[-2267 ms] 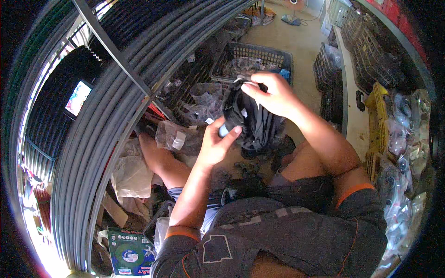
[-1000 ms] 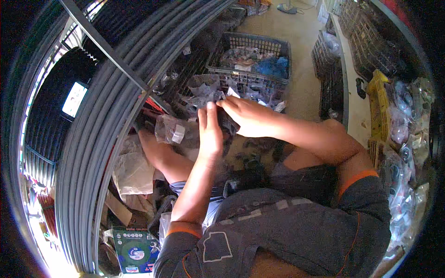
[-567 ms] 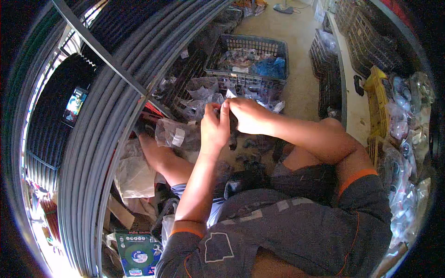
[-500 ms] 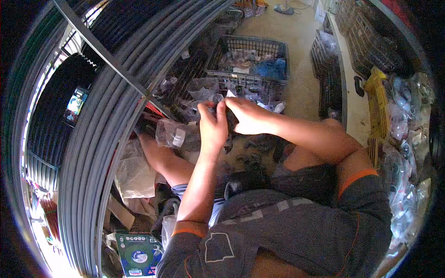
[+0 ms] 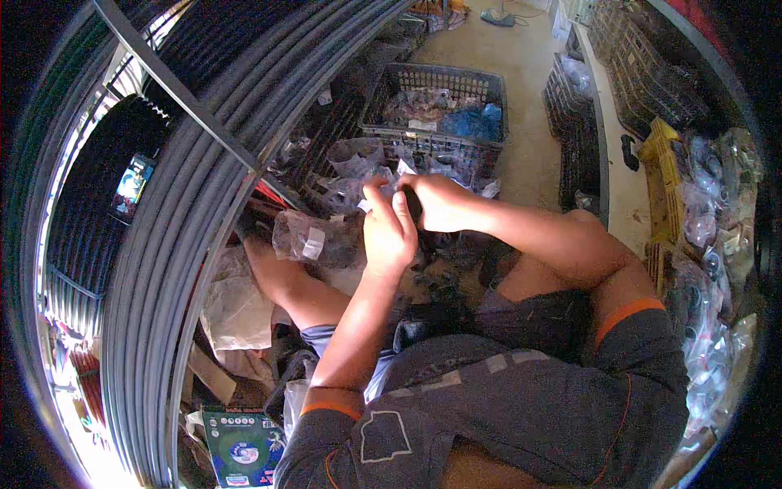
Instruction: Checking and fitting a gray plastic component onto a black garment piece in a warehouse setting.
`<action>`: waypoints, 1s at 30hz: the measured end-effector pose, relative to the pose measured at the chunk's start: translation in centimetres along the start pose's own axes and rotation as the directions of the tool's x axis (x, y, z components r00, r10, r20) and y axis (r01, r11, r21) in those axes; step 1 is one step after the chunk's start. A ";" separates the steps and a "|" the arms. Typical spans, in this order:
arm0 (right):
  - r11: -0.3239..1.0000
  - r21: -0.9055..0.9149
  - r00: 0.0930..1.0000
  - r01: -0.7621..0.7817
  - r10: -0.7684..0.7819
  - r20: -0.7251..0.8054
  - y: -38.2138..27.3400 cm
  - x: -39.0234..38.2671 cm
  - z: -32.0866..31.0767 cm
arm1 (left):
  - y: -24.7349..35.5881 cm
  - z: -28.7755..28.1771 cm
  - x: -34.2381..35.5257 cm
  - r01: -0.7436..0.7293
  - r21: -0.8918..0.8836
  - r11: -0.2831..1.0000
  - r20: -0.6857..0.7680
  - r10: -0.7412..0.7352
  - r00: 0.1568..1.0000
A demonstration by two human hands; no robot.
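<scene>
My hands meet in front of me, above a heap of clear plastic bags. Between them is a small dark piece (image 5: 413, 204), mostly covered by the fingers, so its kind cannot be told. My right hand (image 5: 444, 204) closes round it from the right, fingers curled. On the other side my left hand (image 5: 389, 232) has its thumb up and fingers bent against the same piece. Just beyond the hands lie clear bags (image 5: 358, 159) with small parts and white labels. A clear bag with a white label (image 5: 313, 243) rests left of my left wrist.
Coiled grey pipe (image 5: 187, 204) behind a metal frame bar (image 5: 179, 94) fills the left. Ahead stands a black crate (image 5: 501, 90) holding bags and a blue bundle. Black crates (image 5: 562, 122), a yellow crate (image 5: 664, 179) and bagged goods (image 5: 705, 277) line the right. A green box (image 5: 244, 448) lies lower left.
My left hand has shifted slightly right and turned, its thumb nearer my right hand. My right hand has drawn slightly right, and more of the dark piece shows between them.
</scene>
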State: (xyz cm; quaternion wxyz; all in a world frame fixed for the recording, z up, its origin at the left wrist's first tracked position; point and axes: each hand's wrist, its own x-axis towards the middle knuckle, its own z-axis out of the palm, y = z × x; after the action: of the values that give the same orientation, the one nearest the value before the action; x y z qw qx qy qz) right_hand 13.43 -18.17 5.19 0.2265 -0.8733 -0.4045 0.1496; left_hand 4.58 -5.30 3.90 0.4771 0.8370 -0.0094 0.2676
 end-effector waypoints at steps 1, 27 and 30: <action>0.977 0.214 1.000 -0.017 0.020 -0.010 0.1 -0.2 -0.3 | -0.1 -0.1 0.0 0.021 -0.002 1.000 0.020 -0.020 1.000; 0.883 -0.360 0.720 0.300 -0.457 -0.521 -1.9 -0.5 0.1 | -1.9 0.0 1.2 0.692 -0.598 0.404 0.332 -0.661 0.673; 0.958 -0.171 0.844 0.231 -0.285 -0.454 -2.2 -0.6 0.1 | -2.4 1.4 1.1 0.437 -0.434 0.787 -0.097 -0.524 0.846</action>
State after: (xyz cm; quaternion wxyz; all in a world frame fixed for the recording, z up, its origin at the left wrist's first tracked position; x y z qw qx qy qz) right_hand 11.56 -17.38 6.32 0.2881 -0.8318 -0.4583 -0.1228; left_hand 6.79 -4.80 1.95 0.6869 0.6637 0.2020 0.2166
